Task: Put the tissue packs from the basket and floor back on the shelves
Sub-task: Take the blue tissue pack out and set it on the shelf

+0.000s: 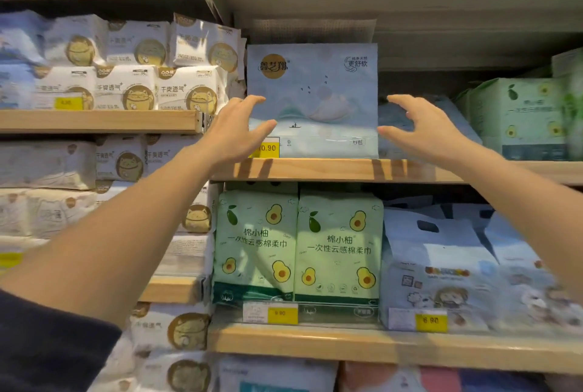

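Observation:
A light-blue tissue pack (315,98) with a gold round logo stands upright on the wooden shelf (331,170) at eye level. My left hand (235,133) is at its lower left corner, fingers spread, fingertips at the pack's edge. Just off the pack's lower right edge is my right hand (422,129), fingers apart with a small gap between it and the pack. Neither hand grips the pack. No basket or floor is in view.
Another blue pack (397,126) lies behind my right hand. Green avocado-print boxes (517,117) stand at the right. Below are green avocado packs (296,246) and blue handled packs (438,268). White cat-print packs (126,63) fill the left shelves. Yellow price tags (268,148) line the shelf fronts.

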A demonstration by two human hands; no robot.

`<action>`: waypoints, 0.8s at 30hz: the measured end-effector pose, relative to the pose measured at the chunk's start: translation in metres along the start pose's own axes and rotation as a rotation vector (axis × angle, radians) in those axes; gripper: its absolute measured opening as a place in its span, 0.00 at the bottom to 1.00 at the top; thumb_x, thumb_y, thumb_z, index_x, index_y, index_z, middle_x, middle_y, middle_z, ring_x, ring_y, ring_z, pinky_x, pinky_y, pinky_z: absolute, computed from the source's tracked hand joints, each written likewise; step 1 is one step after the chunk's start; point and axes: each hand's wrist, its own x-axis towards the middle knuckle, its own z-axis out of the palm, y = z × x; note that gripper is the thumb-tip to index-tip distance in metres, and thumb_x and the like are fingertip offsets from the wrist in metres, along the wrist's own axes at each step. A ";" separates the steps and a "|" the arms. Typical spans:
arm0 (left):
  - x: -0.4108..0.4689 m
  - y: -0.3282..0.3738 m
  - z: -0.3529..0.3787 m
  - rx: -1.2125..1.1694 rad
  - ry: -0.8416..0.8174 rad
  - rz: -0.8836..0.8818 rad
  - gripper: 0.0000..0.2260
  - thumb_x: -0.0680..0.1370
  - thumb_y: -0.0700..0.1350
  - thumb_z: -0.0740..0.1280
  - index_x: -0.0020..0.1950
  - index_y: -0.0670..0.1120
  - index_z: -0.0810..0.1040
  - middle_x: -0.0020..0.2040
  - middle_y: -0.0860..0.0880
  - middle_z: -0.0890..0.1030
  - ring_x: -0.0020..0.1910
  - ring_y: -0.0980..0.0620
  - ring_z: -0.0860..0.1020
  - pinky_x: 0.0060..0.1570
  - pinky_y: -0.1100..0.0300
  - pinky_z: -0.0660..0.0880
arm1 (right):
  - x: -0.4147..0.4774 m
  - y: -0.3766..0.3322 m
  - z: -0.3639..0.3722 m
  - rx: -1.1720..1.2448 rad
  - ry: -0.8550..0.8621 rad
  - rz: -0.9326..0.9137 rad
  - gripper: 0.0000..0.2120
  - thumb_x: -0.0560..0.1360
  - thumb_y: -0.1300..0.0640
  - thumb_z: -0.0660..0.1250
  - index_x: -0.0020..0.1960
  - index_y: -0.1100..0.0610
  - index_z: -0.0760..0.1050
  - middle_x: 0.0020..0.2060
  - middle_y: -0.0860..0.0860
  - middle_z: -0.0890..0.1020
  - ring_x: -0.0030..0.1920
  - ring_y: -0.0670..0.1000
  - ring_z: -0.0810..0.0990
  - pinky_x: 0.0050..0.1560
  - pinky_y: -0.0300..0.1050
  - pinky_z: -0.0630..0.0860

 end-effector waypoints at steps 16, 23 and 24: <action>-0.234 0.119 0.012 -0.157 -0.145 -0.215 0.23 0.77 0.51 0.63 0.71 0.48 0.65 0.69 0.44 0.69 0.66 0.46 0.69 0.65 0.46 0.67 | -0.245 0.052 -0.067 0.188 -0.316 0.100 0.29 0.74 0.53 0.65 0.72 0.55 0.58 0.71 0.55 0.64 0.70 0.55 0.63 0.64 0.45 0.61; -0.353 0.138 0.010 -0.156 -0.327 -0.313 0.23 0.77 0.50 0.63 0.72 0.49 0.64 0.69 0.46 0.69 0.68 0.47 0.67 0.65 0.51 0.66 | -0.358 0.052 -0.076 0.236 -0.488 0.187 0.29 0.74 0.58 0.65 0.72 0.59 0.59 0.70 0.58 0.66 0.69 0.57 0.64 0.65 0.47 0.61; -0.369 0.139 0.010 -0.166 -0.359 -0.345 0.23 0.78 0.51 0.63 0.72 0.50 0.64 0.70 0.47 0.68 0.68 0.47 0.67 0.65 0.51 0.66 | -0.372 0.049 -0.076 0.241 -0.498 0.210 0.29 0.74 0.57 0.66 0.72 0.59 0.59 0.69 0.59 0.67 0.68 0.57 0.65 0.64 0.47 0.62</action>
